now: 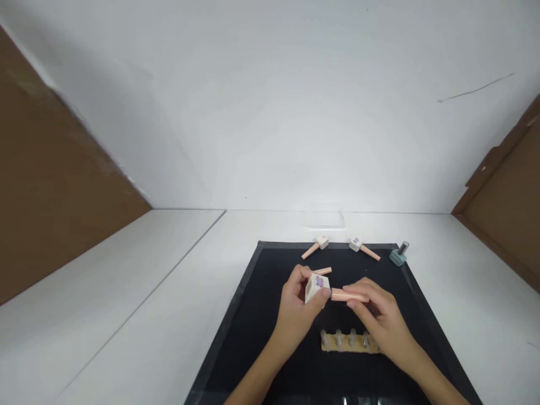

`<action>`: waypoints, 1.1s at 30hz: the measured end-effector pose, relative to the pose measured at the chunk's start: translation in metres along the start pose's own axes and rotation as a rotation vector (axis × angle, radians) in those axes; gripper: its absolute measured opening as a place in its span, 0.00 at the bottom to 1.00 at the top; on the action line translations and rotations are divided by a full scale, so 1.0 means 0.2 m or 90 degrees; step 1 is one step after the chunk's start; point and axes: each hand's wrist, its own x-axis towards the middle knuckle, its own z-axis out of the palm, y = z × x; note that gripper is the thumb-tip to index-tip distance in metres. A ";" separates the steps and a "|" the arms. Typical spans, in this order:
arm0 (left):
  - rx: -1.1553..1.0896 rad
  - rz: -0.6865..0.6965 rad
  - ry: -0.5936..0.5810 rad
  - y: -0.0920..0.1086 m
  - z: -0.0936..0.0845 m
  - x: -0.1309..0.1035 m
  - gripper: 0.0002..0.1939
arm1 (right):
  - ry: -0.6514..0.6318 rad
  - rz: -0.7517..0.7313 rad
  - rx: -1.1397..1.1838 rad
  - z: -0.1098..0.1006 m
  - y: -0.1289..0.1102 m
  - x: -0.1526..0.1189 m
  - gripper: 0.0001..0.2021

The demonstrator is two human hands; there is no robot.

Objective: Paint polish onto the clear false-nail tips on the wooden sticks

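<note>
A white square bottle (pixel 315 286) with a purple flower mark is held between the thumb and fingers of my left hand (pixel 297 304), tilted over the black mat. Its long pink cap (pixel 348 296) points right, and the closed thumb and fingers of my right hand (pixel 379 315) pinch it. Cap and bottle neck meet, with a thin dark line between them. Behind the held bottle, another pink cap (pixel 324 271) shows; what it belongs to is mostly hidden by my left hand.
On the black mat (pixel 253 337), a wooden strip (pixel 348 350) with several clear pegs lies near my right wrist. Two white bottles (pixel 322 242) (pixel 355 244) with pink caps lie at the back edge. A teal bottle (pixel 397 257) stands at the back right corner.
</note>
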 end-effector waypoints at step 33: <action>-0.242 -0.154 -0.016 0.06 -0.02 0.02 0.30 | 0.078 -0.046 0.061 -0.02 -0.03 -0.02 0.15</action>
